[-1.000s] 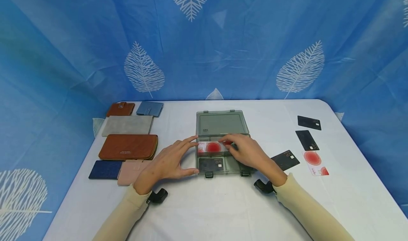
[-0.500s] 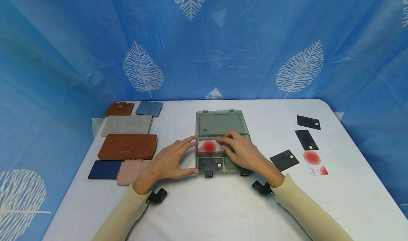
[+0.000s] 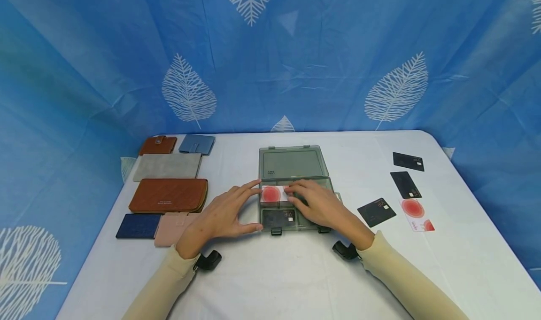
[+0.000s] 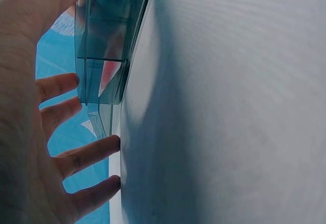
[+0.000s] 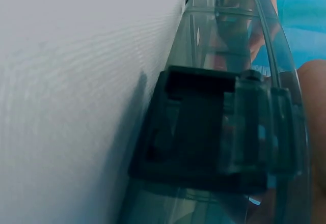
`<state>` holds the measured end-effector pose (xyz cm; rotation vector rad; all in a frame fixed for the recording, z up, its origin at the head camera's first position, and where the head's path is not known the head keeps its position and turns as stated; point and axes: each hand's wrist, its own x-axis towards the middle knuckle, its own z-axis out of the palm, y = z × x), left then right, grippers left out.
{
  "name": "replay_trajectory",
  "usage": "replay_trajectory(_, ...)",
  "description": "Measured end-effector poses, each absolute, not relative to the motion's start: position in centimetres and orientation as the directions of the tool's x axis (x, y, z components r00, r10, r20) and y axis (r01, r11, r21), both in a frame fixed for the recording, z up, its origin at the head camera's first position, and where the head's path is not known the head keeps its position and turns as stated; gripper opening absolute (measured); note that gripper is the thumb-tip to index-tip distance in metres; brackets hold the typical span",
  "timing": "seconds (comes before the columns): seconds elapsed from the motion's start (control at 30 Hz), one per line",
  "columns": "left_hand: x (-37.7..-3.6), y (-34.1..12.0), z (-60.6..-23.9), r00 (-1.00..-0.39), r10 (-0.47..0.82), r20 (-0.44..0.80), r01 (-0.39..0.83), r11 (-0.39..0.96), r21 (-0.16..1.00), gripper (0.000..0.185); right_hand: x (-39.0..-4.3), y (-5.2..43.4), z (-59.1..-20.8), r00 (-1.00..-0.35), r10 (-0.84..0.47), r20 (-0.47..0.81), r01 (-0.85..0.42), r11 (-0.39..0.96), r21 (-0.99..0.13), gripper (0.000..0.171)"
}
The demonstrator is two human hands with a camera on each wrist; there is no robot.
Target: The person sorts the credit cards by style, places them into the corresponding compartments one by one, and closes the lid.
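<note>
An open grey see-through box (image 3: 296,162) lies mid-table, lid folded back. A white card with a red circle (image 3: 271,194) sits in its rear left compartment, and a black VIP card (image 3: 280,215) lies in the front left one. My right hand (image 3: 296,193) lies flat over the box, its fingertips pressing on the white card's right end. My left hand (image 3: 252,205) brackets the box's left side, index finger at the rear and thumb at the front corner. In the left wrist view the box wall (image 4: 109,46) stands by my spread fingers (image 4: 76,158). The right wrist view shows the box's black latch (image 5: 204,127).
Several wallets lie at the left: brown (image 3: 158,145), blue (image 3: 197,144), grey (image 3: 167,166), long brown (image 3: 169,195), navy (image 3: 138,226), pink (image 3: 173,228). To the right lie black cards (image 3: 408,161) (image 3: 405,184) (image 3: 376,212) and a white-red card (image 3: 416,214). A blue curtain rings the white table (image 3: 274,273).
My right hand has slid the white card leftward and down into the rear left compartment. The left hand has stayed at the box's left side.
</note>
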<state>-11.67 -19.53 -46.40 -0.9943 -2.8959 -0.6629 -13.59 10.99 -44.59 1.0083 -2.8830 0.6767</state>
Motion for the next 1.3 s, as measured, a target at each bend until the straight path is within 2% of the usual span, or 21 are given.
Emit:
replay_trajectory(0.43,-11.6,-19.5,-46.4,-0.804,0.581,0.128,0.579,0.714,0.393,0.092,-13.9,11.1,-44.7,-0.785,-0.609,0.112,-0.593,0.688,-0.418,0.039)
replay_trajectory(0.7,-11.7,-19.5,-46.5,-0.800,0.585,0.131,0.584,0.712,0.389,0.092,-13.9,12.6,-44.2,-0.822,-0.556,0.123,-0.548,0.713,-0.439,0.038)
replay_trajectory(0.93,-11.7,-19.6,-46.5,-0.804,0.579,0.133,0.581,0.718,0.383,0.093,-14.6,16.1,-42.9,-0.871,-0.439,0.220,-0.489,0.732,-0.475,0.039)
replay_trajectory(1.1,-11.7,-19.5,-46.5,-0.803,0.581,0.136,0.583,0.714,0.388,0.093,-15.1,19.4,-42.4,-0.903,-0.367,0.225,-0.430,0.761,-0.486,0.043)
replay_trajectory(1.3,-11.7,-19.5,-46.4,-0.802,0.582,0.132,0.582,0.714,0.388,0.093,-15.4,23.4,-42.9,-0.932,-0.282,0.230,-0.358,0.824,-0.439,0.045)
